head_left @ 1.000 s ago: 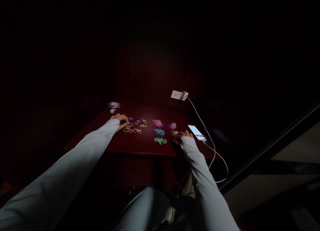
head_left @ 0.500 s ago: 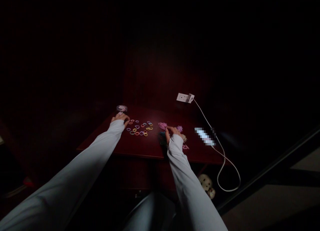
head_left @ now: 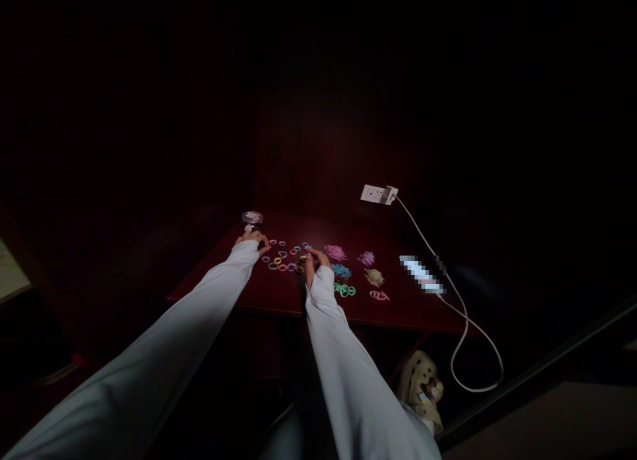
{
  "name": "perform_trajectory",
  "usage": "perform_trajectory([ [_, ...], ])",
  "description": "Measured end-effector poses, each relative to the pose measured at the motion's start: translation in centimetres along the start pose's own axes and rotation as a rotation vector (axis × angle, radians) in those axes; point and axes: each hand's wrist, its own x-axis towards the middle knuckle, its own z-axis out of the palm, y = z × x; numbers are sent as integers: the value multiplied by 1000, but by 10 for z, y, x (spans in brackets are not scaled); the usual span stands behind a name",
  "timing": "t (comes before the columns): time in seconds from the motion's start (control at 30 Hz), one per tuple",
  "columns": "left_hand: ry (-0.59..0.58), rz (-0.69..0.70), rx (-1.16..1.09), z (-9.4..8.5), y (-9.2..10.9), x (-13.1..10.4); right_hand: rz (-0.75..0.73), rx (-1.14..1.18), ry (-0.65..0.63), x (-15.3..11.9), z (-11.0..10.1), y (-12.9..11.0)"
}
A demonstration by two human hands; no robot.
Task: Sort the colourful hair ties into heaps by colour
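Note:
Small coloured elastic hair ties (head_left: 283, 267) lie scattered as rings on the dark red table. My left hand (head_left: 253, 238) rests at their left edge, its curved fingers slightly apart and apparently holding nothing. My right hand (head_left: 318, 259) is at their right edge, thumb and forefinger pinched together at a yellowish hair tie. Right of it are colour groups: a pink pile (head_left: 335, 252), a purple pile (head_left: 367, 258), a blue pile (head_left: 342, 271), a beige pile (head_left: 374, 277), green hair ties (head_left: 344, 290) and light pink ones (head_left: 379, 295).
A round clear container (head_left: 253, 218) stands beyond my left hand. At right lies a blurred-out phone (head_left: 422, 274) with a white cable (head_left: 465, 314) running to a wall socket (head_left: 373, 194). A beige clog (head_left: 421, 387) shows below the table's front edge (head_left: 378, 326).
My right hand has moved left from the sorted piles to the scattered hair ties, uncovering the blue, green and beige groups. My left hand stays by the rings. The view has shifted slightly.

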Motion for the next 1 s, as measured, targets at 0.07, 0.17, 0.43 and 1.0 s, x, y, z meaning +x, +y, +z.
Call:
perform_trajectory([
  [0.07, -17, -9, -7, 0, 0, 2, 25, 31, -10, 1, 0, 5],
  [0.17, -27, -7, -12, -1, 1, 3, 26, 67, -25, 0, 3, 9],
  [0.43, 16, 72, -4, 0, 9, 3, 121, 153, 33, 1, 8, 16],
  [1.0, -5, 62, -48, 9, 6, 15, 114, 122, 60, 0, 10, 15],
])
